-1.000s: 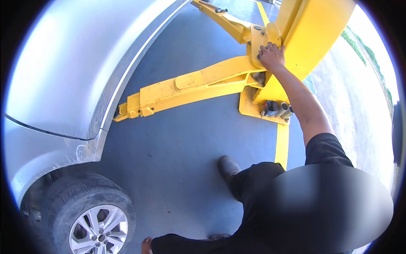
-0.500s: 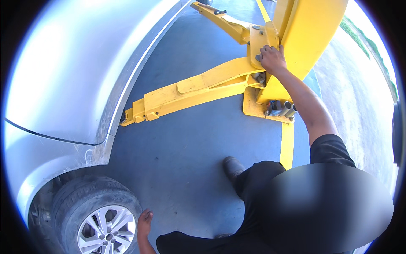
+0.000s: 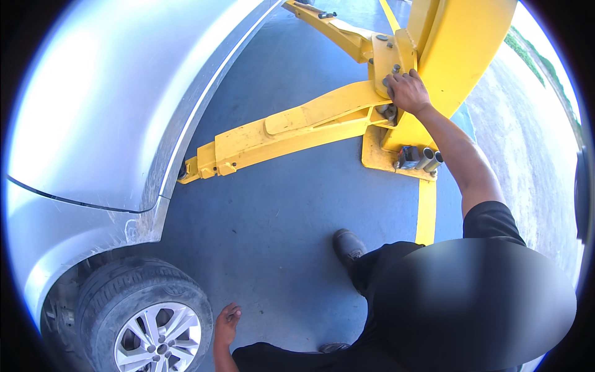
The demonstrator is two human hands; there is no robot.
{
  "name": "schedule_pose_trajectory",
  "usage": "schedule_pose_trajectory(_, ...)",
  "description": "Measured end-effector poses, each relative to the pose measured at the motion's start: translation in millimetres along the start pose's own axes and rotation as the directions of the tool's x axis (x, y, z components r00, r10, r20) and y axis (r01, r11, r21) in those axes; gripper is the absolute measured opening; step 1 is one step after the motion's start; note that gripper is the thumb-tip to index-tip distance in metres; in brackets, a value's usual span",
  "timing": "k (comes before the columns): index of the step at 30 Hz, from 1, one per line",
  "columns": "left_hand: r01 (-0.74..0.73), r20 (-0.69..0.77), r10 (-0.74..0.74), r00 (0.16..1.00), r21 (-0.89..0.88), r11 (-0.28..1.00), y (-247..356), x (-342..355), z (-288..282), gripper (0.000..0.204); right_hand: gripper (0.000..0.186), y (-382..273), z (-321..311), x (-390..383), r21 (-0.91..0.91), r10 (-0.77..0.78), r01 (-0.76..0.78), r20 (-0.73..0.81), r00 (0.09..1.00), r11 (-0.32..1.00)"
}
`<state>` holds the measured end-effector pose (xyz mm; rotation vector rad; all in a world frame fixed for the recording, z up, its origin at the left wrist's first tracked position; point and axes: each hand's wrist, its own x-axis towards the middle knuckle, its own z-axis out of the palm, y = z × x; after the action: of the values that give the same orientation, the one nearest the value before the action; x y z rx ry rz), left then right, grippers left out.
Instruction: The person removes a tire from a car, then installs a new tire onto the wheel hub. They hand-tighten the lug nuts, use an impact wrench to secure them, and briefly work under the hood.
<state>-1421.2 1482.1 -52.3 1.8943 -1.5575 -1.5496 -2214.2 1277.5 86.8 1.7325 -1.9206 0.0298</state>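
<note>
My right hand [image 3: 409, 92] reaches far forward to the yellow bracket [image 3: 385, 56] at the foot of a vehicle lift's column [image 3: 468, 53]. Its fingers bend over the bracket beside a round pin head; the palm side is hidden. A long yellow lift arm [image 3: 297, 124] runs left from there to beneath the silver car's sill [image 3: 161, 204]. Low on the left, my left hand [image 3: 227, 325] hangs beside the car's tyre [image 3: 186, 291], apart from it. Its fingers are loosely curled, thumb a little apart, and I see nothing in them.
A second yellow lift arm [image 3: 328, 31] extends toward the far left. Metal tubes [image 3: 426, 159] and a small dark block [image 3: 408, 157] stand on the column's base plate [image 3: 378, 158]. My boot [image 3: 348, 245] is on the blue-grey floor, left of a yellow line [image 3: 426, 214].
My right hand has slid slightly nearer me along the bracket, uncovering a small bolt. My left hand has moved a little right, away from the tyre. The view has shifted slightly.
</note>
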Motion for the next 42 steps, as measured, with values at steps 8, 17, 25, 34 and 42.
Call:
schedule_pose_trajectory(8,-0.102,0.083,0.116,0.990,-0.158,0.982,65,0,33,0.057,0.034,-58,-67,35,0.248,0.186,-0.303,0.404,0.896,0.920)
schedule_pose_trajectory(17,0.112,-0.029,0.604,0.796,-0.975,-0.193,153,-55,86,0.067,0.031,-393,-316,-68,0.869,-0.853,0.416,0.014,0.522,0.269)
schedule_pose_trajectory(25,-0.543,-0.621,0.284,0.731,-0.781,-0.308,-1,-160,18,0.038,0.038,-597,-394,-219,0.753,-0.906,0.628,-0.383,0.178,-0.195)
schedule_pose_trajectory(34,-0.579,-0.483,-0.329,0.811,-0.744,-0.335,-96,-254,3,0.023,0.033,-739,-416,-238,0.936,-0.696,-0.289,0.072,0.715,-0.200)
schedule_pose_trajectory(42,-0.491,-0.403,-0.294,0.867,-0.793,-0.361,-90,-203,-26,0.019,0.031,-794,-365,-217,0.523,-0.708,-0.728,0.293,0.642,-0.443)
